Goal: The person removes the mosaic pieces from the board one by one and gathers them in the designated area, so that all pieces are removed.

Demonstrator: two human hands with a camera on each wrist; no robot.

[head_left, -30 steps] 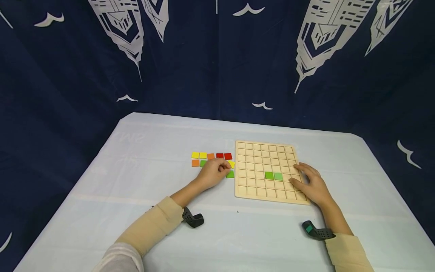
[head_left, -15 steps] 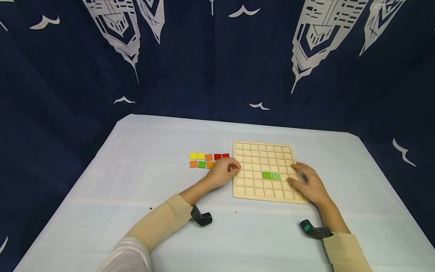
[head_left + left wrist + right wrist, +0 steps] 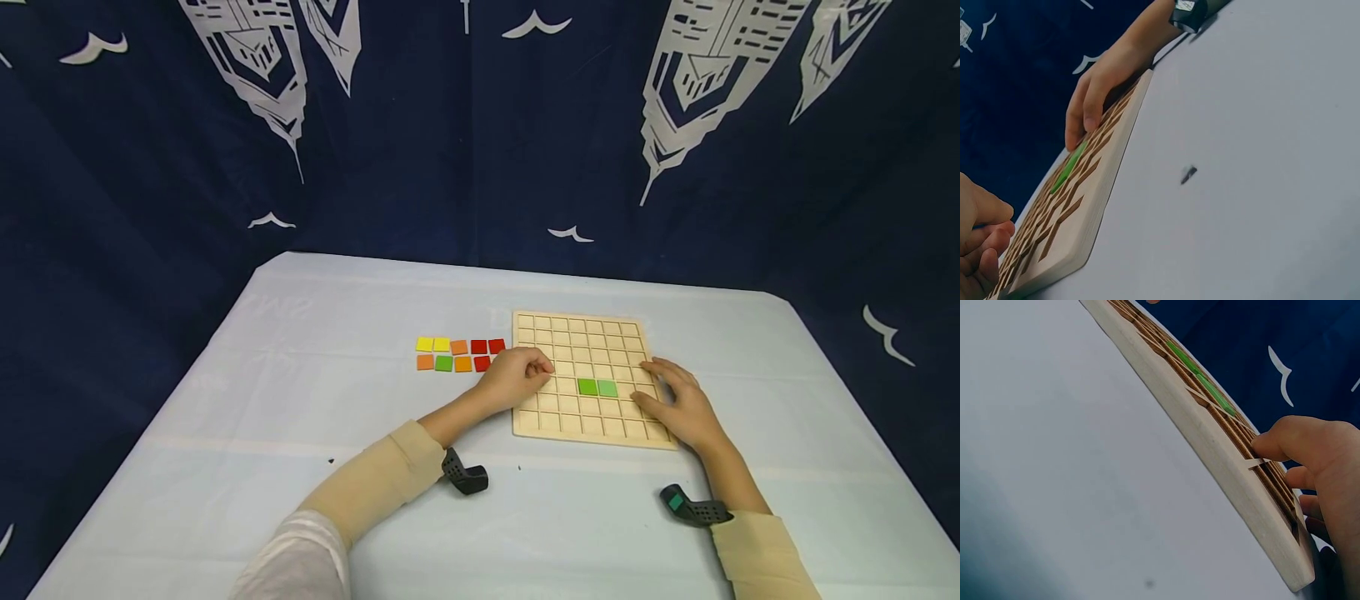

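Note:
A square wooden grid board (image 3: 570,425) lies on the table, with a dark green tile (image 3: 588,387) and a lighter green tile (image 3: 607,388) side by side in its cells. Over the board's left part is my left hand (image 3: 517,375), its fingers curled and thumb and index finger close together. The left wrist view shows these curled fingers (image 3: 1000,237) above the grid; I cannot tell whether a tile is between them. My right hand (image 3: 682,404) rests at the board's right edge, thumb (image 3: 1272,440) on the grid and the other fingers extended along the edge.
Left of the board, several loose tiles lie in rows: yellow tiles (image 3: 433,344), orange tiles (image 3: 462,364), red tiles (image 3: 480,347) and a green tile (image 3: 444,363). My left hand hides the rows' right end. A dark curtain (image 3: 450,167) hangs behind the white table (image 3: 337,317).
My left hand has moved right, from the loose tiles to over the board's left part, uncovering more orange and red tiles. The right hand stays at the board's edge. The view has shifted slightly.

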